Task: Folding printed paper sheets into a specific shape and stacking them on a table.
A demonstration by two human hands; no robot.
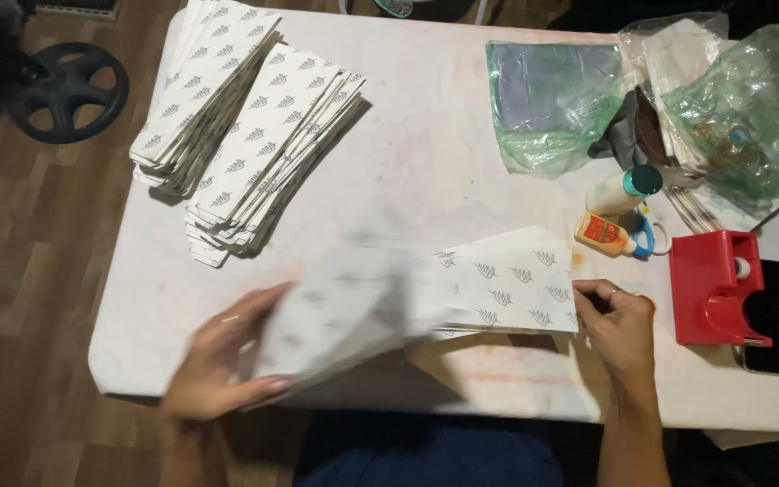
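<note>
Blurred white printed sheet (344, 316) at lower centre of the frame, lifted off the table edge and caught mid-swing. Thin paper by the look of it: probably very light, floppy across its width, easy to crease or tear, a little slick on the printed face. Best taken by an edge or corner, with a palm flat underneath, not gripped in the middle. Long axis apparently running from lower left up toward the right, the upper-right end overlapping the small stack; too smeared to tell which end leads.

Left hand (218, 361) at lower left, fingers spread and cupped under and around the sheet's left end, thumb along its lower edge. Right hand (619, 325) at lower right, fingers drawn together on the right edge of the small stack of printed sheets (516, 280), seemingly pinching or steadying that edge; exact grip not clear.

Small stack lying flat just right of centre, fanned slightly, long side running left to right.

Further out: 2 big piles of folded printed pieces (245, 126) at upper left, slanting from lower left to upper right. White table (426, 162) beneath all. Right side: 2 glue bottles (619, 212), blue-handled scissors (651, 236), a red tape dispenser (714, 289), a dark phone (773, 320), green plastic bags (741, 108). Dark weight plate (65, 90) on the wooden floor, far upper left.
</note>
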